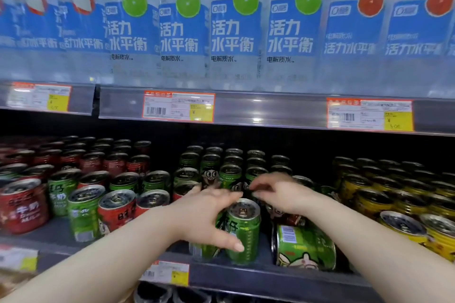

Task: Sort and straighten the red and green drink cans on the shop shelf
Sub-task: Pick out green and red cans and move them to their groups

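— Green can (242,231) at the shelf (246,275) front, upright: the left hand (206,214) wraps it, fingers curled round its side.
— And the right hand (275,192)?
— Fingers bent, pinching toward a can behind; what it grips, I cannot tell.
— The step?
— Lining up greens, I judge. Next, probably the tipped green can (305,248) needs standing, and mixed red cans (23,204) on the left need separating.

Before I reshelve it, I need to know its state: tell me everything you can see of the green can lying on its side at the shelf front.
The toppled green can lies on its side on the lower shelf, its end facing left. It looks like printed metal, showing a barcode and a cartoon figure. No hand touches it.
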The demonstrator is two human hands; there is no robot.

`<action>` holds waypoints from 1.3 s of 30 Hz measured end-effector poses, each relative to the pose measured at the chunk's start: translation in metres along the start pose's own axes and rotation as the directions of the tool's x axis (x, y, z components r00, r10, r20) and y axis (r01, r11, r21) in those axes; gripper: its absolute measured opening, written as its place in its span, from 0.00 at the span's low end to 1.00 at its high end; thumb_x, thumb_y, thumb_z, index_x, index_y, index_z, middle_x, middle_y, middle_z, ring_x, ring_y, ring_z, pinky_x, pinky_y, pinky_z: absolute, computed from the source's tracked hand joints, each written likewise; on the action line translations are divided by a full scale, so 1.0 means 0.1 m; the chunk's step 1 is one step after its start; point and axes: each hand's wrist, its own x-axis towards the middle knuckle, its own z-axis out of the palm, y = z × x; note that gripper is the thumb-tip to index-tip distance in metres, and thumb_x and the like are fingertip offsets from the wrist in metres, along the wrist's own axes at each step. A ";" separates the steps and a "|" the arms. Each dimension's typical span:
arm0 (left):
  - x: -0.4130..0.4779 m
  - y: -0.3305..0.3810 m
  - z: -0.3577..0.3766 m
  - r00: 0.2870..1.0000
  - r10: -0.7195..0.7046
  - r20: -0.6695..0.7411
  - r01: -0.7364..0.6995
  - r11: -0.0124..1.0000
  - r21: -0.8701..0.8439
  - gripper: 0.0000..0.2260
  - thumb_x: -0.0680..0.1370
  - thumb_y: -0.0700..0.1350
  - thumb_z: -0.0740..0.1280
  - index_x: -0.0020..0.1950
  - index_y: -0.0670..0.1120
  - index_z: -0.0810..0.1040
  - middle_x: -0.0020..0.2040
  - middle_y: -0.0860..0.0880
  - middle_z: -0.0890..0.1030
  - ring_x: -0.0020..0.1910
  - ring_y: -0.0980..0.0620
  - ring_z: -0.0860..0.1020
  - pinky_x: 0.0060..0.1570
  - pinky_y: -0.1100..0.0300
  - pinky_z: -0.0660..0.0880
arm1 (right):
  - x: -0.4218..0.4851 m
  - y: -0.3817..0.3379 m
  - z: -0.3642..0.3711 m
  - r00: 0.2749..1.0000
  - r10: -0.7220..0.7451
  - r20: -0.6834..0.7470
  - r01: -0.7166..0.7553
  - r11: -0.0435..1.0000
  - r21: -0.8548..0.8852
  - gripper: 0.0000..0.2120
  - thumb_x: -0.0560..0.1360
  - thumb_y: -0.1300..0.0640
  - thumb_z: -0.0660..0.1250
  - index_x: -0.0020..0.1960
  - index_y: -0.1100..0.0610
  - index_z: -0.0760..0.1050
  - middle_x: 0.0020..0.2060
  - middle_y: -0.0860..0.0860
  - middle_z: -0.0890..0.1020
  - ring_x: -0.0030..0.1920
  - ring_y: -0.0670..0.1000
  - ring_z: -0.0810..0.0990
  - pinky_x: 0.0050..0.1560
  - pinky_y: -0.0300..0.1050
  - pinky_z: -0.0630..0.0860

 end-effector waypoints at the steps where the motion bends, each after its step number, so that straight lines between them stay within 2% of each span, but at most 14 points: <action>1: 0.01 0.04 0.01 1.000 -0.003 0.001 0.003 1.000 0.009 0.41 0.70 0.67 0.65 0.76 0.59 0.47 0.77 0.53 0.54 0.76 0.50 0.49 0.74 0.44 0.43 | 0.05 0.04 -0.03 1.000 -0.021 -0.002 0.021 0.998 -0.061 0.15 0.75 0.55 0.66 0.62 0.53 0.76 0.59 0.49 0.78 0.58 0.49 0.75 0.52 0.33 0.66; 5: 0.00 -0.01 0.05 0.996 -0.008 -0.086 0.012 0.998 0.054 0.30 0.75 0.59 0.63 0.74 0.63 0.53 0.76 0.56 0.59 0.75 0.53 0.53 0.73 0.48 0.47 | 0.21 0.12 -0.03 0.984 -0.064 0.169 0.105 0.964 -0.245 0.31 0.71 0.51 0.71 0.71 0.48 0.64 0.70 0.48 0.68 0.69 0.49 0.67 0.66 0.39 0.64; 10: -0.03 -0.08 0.10 0.990 -0.023 -0.142 0.024 1.000 0.005 0.28 0.76 0.57 0.63 0.73 0.63 0.55 0.75 0.58 0.59 0.74 0.56 0.55 0.72 0.56 0.49 | 0.36 0.15 0.17 0.964 -0.094 0.251 0.200 0.876 -0.440 0.41 0.68 0.47 0.72 0.75 0.46 0.55 0.73 0.48 0.65 0.70 0.52 0.66 0.67 0.46 0.66; 12: -0.02 -0.08 0.10 0.990 -0.031 -0.137 0.032 0.999 0.008 0.28 0.76 0.57 0.63 0.73 0.63 0.55 0.75 0.58 0.59 0.74 0.56 0.55 0.72 0.56 0.48 | 0.41 0.18 0.25 0.963 -0.117 0.243 0.222 0.856 -0.467 0.39 0.67 0.46 0.72 0.74 0.45 0.57 0.72 0.48 0.67 0.69 0.52 0.68 0.66 0.48 0.68; 16: -0.01 -0.07 0.11 0.991 -0.043 -0.126 0.044 0.999 0.010 0.28 0.77 0.56 0.63 0.74 0.63 0.54 0.75 0.58 0.58 0.74 0.56 0.54 0.71 0.56 0.48 | 0.44 0.21 0.20 0.978 -0.187 0.088 0.207 0.911 -0.357 0.25 0.72 0.48 0.68 0.67 0.44 0.67 0.63 0.48 0.75 0.64 0.52 0.72 0.60 0.45 0.70; 18: -0.01 -0.07 0.10 0.991 -0.045 -0.123 0.047 0.999 0.013 0.28 0.77 0.56 0.63 0.74 0.63 0.54 0.76 0.57 0.58 0.75 0.56 0.54 0.71 0.56 0.47 | 0.46 0.21 0.08 0.976 -0.204 0.076 0.217 0.911 -0.351 0.25 0.72 0.50 0.67 0.68 0.46 0.66 0.63 0.47 0.75 0.64 0.52 0.72 0.59 0.44 0.70; 22: -0.02 -0.07 0.10 0.994 -0.046 -0.100 0.048 0.999 0.017 0.29 0.77 0.57 0.63 0.73 0.64 0.52 0.76 0.57 0.58 0.75 0.55 0.53 0.72 0.55 0.46 | 0.48 0.14 0.11 0.956 -0.192 0.220 0.288 0.743 -0.605 0.36 0.65 0.42 0.72 0.70 0.48 0.65 0.66 0.50 0.73 0.64 0.55 0.70 0.61 0.47 0.66; 25: -0.02 -0.08 0.10 0.995 -0.033 -0.097 0.034 0.999 0.012 0.29 0.77 0.56 0.63 0.74 0.64 0.52 0.76 0.57 0.58 0.75 0.55 0.54 0.73 0.53 0.47 | 0.49 0.13 0.28 0.943 -0.263 0.205 0.331 0.666 -0.669 0.34 0.64 0.44 0.73 0.66 0.50 0.67 0.60 0.52 0.78 0.60 0.56 0.70 0.57 0.48 0.63; 27: -0.02 -0.09 0.10 0.995 -0.026 -0.101 0.027 1.000 0.004 0.29 0.77 0.57 0.63 0.74 0.63 0.53 0.76 0.57 0.59 0.75 0.54 0.54 0.73 0.51 0.48 | 0.46 0.15 0.29 0.949 -0.269 0.164 0.310 0.698 -0.646 0.33 0.66 0.46 0.72 0.67 0.50 0.66 0.61 0.52 0.77 0.60 0.56 0.70 0.58 0.48 0.62; 29: -0.02 -0.10 0.10 0.994 -0.018 -0.105 0.020 1.000 0.012 0.28 0.77 0.57 0.62 0.74 0.63 0.53 0.75 0.57 0.59 0.74 0.54 0.55 0.74 0.50 0.48 | 0.42 0.14 0.26 0.970 -0.212 0.121 0.243 0.788 -0.565 0.32 0.68 0.46 0.71 0.69 0.47 0.64 0.62 0.53 0.75 0.62 0.55 0.69 0.61 0.46 0.63; 33: -0.02 -0.11 0.10 0.995 -0.011 -0.099 0.014 1.000 0.028 0.28 0.77 0.57 0.62 0.74 0.62 0.53 0.75 0.57 0.59 0.74 0.55 0.54 0.74 0.49 0.47 | 0.42 0.10 0.03 0.987 -0.121 0.101 0.135 0.981 -0.137 0.34 0.68 0.49 0.72 0.70 0.46 0.62 0.65 0.51 0.72 0.64 0.51 0.71 0.63 0.41 0.68; 35: -0.01 -0.11 0.10 0.996 -0.009 -0.094 0.013 0.999 0.042 0.28 0.77 0.57 0.61 0.74 0.62 0.53 0.76 0.56 0.58 0.74 0.54 0.54 0.74 0.48 0.47 | 0.44 0.06 -0.06 0.982 -0.091 0.163 0.089 0.996 0.019 0.34 0.69 0.52 0.72 0.71 0.48 0.60 0.64 0.48 0.72 0.60 0.47 0.72 0.58 0.37 0.68; 37: -0.02 -0.11 0.11 0.996 -0.014 -0.085 0.018 0.999 0.047 0.28 0.77 0.57 0.61 0.75 0.61 0.52 0.76 0.55 0.57 0.75 0.53 0.53 0.74 0.48 0.45 | 0.48 -0.02 -0.05 0.980 -0.057 0.189 0.049 0.998 0.044 0.34 0.70 0.52 0.73 0.71 0.50 0.61 0.61 0.49 0.72 0.56 0.46 0.72 0.54 0.36 0.67; 39: -0.02 -0.11 0.11 0.996 -0.018 -0.082 0.023 0.998 0.057 0.29 0.77 0.58 0.60 0.75 0.61 0.51 0.77 0.54 0.54 0.75 0.52 0.51 0.73 0.48 0.43 | 0.52 -0.09 0.02 0.990 -0.031 0.140 0.024 0.998 0.052 0.29 0.70 0.51 0.73 0.67 0.52 0.67 0.59 0.49 0.75 0.56 0.46 0.73 0.53 0.37 0.69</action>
